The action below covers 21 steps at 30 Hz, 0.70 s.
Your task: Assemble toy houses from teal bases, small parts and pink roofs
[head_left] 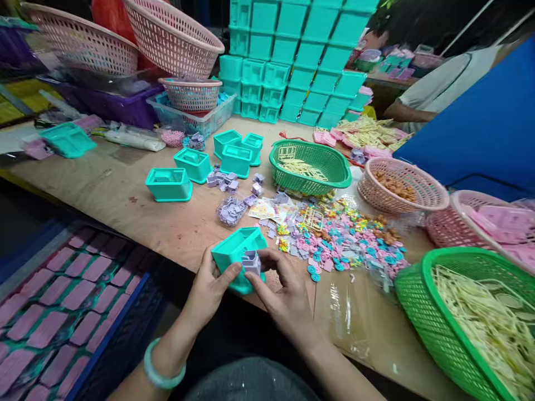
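Note:
My left hand [211, 287] grips a teal plastic box [238, 250] at the table's near edge, thumb across its front. My right hand [282, 289] pinches a small lilac plastic piece [251, 262] against the box's front face. A pale green bangle [161, 370] sits on my left wrist. Several more teal boxes [196, 167] stand on the table beyond my hands, with loose lilac pieces [228, 181] scattered among them and a small clear bag of them [231, 211] just behind the held box.
A pile of small colourful parts [343, 239] lies right of my hands. Green baskets [311, 164] [418, 295] hold cream sprues; pink baskets [401, 186] sit at right. Stacked teal boxes [292, 61] stand at the back. Another person's arm [412, 111] rests far right. A crate of pink-topped pieces [62, 301] is lower left.

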{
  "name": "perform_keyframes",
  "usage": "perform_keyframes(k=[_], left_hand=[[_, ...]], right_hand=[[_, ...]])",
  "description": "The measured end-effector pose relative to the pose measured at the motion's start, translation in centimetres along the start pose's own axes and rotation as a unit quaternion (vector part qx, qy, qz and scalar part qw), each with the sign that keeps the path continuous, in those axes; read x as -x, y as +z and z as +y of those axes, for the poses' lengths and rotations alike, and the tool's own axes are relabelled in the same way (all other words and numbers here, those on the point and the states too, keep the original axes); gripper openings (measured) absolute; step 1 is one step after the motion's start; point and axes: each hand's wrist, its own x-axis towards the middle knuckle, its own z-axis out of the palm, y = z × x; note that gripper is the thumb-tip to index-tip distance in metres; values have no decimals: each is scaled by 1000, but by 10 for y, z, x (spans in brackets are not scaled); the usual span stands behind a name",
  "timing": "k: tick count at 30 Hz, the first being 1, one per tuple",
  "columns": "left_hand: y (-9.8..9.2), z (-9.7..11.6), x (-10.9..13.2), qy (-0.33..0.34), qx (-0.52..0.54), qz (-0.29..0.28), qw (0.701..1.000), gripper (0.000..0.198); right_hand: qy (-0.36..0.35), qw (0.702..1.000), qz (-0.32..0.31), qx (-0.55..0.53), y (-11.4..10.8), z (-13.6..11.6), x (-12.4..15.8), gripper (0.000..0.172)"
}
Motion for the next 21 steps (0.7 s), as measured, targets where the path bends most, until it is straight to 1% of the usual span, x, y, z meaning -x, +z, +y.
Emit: perform_keyframes(k=[4,7,11,15,19,21], left_hand=[[4,0,1,12,1,1,1000,50],[3,-1,0,16,-8,-1,1000,50],[0,-3,-1,16,-25,-18,999,49],[-2,-7,-1,17,-46,-16,999,50],[-4,-8,1,19,-53,-17,998,53],[-4,-8,2,21,-60,-18,998,54]], right_hand=[[-47,998,21,42,1,2,4,25],[-106,991,42,71,6,4,8,31],[-183,973,70,121,13,10,15,42],[-204,964,78,155,18,16,19,44],[-222,958,87,161,19,16,22,46],[-215,960,91,153,19,15,23,44]])
